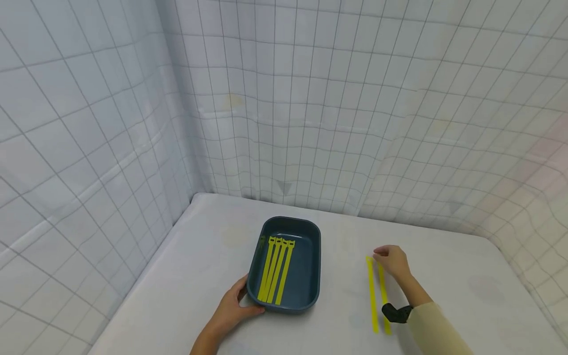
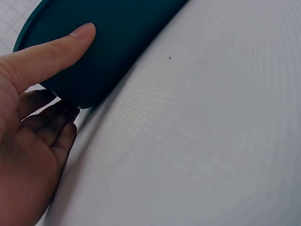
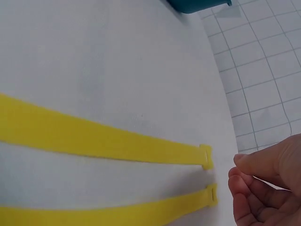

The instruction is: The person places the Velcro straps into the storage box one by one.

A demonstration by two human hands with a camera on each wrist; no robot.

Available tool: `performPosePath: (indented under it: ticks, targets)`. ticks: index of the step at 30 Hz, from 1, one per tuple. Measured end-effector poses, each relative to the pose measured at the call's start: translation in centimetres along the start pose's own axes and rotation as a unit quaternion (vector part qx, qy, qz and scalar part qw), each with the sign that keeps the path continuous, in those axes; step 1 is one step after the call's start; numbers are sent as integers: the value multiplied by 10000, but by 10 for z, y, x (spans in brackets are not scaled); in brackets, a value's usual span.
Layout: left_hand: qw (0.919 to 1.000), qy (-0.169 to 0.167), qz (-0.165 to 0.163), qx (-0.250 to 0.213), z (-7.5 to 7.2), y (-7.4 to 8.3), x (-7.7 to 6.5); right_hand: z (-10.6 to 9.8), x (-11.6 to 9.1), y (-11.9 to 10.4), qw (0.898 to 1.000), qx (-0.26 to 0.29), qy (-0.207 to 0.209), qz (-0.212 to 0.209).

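A dark teal tray [image 1: 306,276] stands on the white-covered table, with several yellow slotted-head straps [image 1: 279,273] side by side along its left half. My left hand [image 1: 230,308] grips the tray's near left corner. In the left wrist view, the thumb [image 2: 61,52] presses the outer wall and the fingers curl around the corner. To the right of the tray lie two more yellow straps, a left one [image 1: 372,296] and a right one [image 1: 383,286]. My right hand [image 1: 392,261] is at their far ends, loosely curled. The right wrist view shows its fingertips [image 3: 240,160] beside the slotted heads, holding nothing.
White table cloth [image 1: 213,246] surrounds the tray and straps. Grid-patterned white curtains [image 1: 284,98] hang behind the table and at both sides. A black band [image 1: 397,313] sits on the right wrist, next to a pale sleeve [image 1: 437,328].
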State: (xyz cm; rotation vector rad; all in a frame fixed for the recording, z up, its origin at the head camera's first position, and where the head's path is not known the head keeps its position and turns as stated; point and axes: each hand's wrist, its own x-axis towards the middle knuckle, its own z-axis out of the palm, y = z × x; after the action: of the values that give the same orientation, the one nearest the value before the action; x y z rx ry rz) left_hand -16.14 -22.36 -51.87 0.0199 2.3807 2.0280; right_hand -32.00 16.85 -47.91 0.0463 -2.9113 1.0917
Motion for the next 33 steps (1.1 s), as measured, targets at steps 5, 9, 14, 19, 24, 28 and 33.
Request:
performPosePath:
  ticks: [5, 9, 14, 19, 24, 28, 33]
  targets:
    - [10000, -31, 4, 59, 0, 0, -2, -2, -5, 5, 9999, -52, 31, -96]
    - [9999, -12, -12, 122, 0, 0, -1, -3, -5, 6, 9999, -80, 48, -109]
    - [9999, 15, -36, 105, -1, 1, 0, -4, 0, 11, 9999, -134, -26, -71]
    - [10000, 30, -1, 51, 0, 1, 0, -3, 3, 17, 9999, -144, -33, -55]
    - [10000, 27, 14, 25, 0, 1, 1, -2, 5, 18, 9999, -121, 75, -85]
    - [10000, 31, 18, -1, 1, 1, 1, -1, 7, 19, 9998, -58, 89, -181]
    - [10000, 51, 14, 8, 2, 0, 0, 1, 8, 21, 9997, -41, 159, -193]
